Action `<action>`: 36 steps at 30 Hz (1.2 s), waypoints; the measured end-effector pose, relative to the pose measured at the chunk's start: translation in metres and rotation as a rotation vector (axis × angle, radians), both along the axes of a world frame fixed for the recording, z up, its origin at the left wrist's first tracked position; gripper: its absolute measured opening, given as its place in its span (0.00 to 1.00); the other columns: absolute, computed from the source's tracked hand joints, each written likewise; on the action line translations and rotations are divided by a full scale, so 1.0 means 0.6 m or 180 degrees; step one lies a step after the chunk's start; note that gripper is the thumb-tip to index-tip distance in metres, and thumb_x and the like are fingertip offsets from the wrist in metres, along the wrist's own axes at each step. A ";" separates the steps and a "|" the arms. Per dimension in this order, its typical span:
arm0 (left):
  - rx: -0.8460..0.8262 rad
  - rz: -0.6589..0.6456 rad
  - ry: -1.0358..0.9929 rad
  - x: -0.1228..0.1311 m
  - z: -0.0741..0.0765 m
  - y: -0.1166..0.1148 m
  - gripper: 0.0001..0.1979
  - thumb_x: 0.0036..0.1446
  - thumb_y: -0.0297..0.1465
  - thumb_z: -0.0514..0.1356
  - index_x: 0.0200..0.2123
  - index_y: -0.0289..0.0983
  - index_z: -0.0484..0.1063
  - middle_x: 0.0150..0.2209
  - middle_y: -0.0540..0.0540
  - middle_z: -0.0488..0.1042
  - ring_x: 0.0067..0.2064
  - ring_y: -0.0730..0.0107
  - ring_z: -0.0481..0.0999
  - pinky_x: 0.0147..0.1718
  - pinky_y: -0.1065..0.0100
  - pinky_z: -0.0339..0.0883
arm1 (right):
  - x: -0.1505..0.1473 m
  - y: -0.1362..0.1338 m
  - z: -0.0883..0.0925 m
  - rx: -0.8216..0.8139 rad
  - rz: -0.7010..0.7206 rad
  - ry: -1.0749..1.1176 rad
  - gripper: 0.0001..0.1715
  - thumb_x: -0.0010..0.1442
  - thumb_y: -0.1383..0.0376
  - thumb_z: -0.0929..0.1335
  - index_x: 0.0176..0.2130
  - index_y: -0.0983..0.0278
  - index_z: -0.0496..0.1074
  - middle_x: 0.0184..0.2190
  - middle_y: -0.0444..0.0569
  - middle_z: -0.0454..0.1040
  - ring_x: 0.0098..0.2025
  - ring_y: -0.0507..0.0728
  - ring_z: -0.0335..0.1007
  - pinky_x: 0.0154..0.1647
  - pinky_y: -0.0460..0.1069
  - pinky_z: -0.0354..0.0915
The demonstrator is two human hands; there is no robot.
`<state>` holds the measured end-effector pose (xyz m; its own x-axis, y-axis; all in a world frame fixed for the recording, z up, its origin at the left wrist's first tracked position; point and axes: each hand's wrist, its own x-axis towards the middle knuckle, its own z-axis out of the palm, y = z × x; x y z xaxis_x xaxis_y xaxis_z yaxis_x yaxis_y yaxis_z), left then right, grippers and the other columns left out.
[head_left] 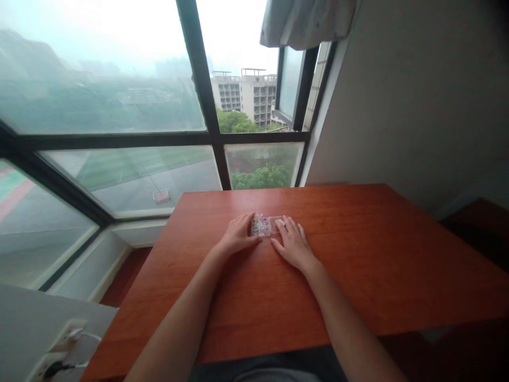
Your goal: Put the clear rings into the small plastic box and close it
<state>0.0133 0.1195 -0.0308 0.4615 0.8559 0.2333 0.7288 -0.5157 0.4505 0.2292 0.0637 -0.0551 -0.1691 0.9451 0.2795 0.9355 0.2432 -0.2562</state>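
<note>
A small clear plastic case (pixel 261 225) with small colourful items in it lies flat on the reddish-brown table (pixel 254 297). Its clear lid (pixel 275 225) extends to the right. My left hand (pixel 239 234) grips the case's left side, thumb at the near edge and fingers at the far edge. My right hand (pixel 293 242) rests on the lid's right part, fingers spread, with the thumb near its front edge. What the small items are is too tiny to tell.
Beyond the table stands a dark-framed window (pixel 218 139), with a curtain (pixel 308 24) at the top. A wall (pixel 382 106) is on the right. At the lower left, plugs and cables sit in wall sockets (pixel 71 335).
</note>
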 end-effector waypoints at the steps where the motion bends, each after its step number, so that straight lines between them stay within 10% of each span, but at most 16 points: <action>1: 0.0025 -0.0013 0.0008 0.000 -0.001 0.000 0.37 0.46 0.41 0.66 0.58 0.35 0.61 0.57 0.36 0.66 0.57 0.51 0.65 0.57 0.55 0.58 | 0.000 0.001 0.000 0.0015 0.0013 0.0018 0.31 0.60 0.54 0.62 0.59 0.63 0.60 0.64 0.58 0.53 0.66 0.65 0.45 0.62 0.63 0.46; 7: -0.0142 -0.0313 -0.0113 -0.006 0.008 0.000 0.37 0.44 0.38 0.67 0.57 0.38 0.63 0.53 0.40 0.70 0.53 0.54 0.69 0.54 0.58 0.61 | 0.005 0.005 0.001 0.0187 -0.0087 0.0328 0.21 0.59 0.57 0.64 0.48 0.65 0.68 0.58 0.60 0.62 0.60 0.63 0.56 0.58 0.58 0.55; 12: -0.0193 -0.0478 -0.0153 -0.004 0.016 -0.002 0.37 0.41 0.38 0.69 0.56 0.38 0.65 0.52 0.40 0.71 0.52 0.54 0.70 0.54 0.57 0.60 | 0.001 0.003 -0.009 0.0092 -0.0331 0.0101 0.32 0.60 0.56 0.63 0.60 0.66 0.58 0.65 0.63 0.49 0.66 0.66 0.44 0.61 0.63 0.47; 36: -0.0140 -0.0258 -0.0265 -0.004 0.001 -0.001 0.37 0.43 0.38 0.68 0.57 0.38 0.64 0.51 0.40 0.72 0.50 0.55 0.71 0.51 0.59 0.63 | 0.017 0.002 0.016 0.0582 -0.0534 0.0411 0.28 0.61 0.50 0.62 0.53 0.66 0.68 0.50 0.59 0.68 0.50 0.64 0.61 0.51 0.57 0.59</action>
<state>0.0110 0.1191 -0.0300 0.5102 0.8268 0.2368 0.6445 -0.5499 0.5313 0.2396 0.0649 -0.0455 0.0337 0.8888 0.4571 0.9291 0.1407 -0.3421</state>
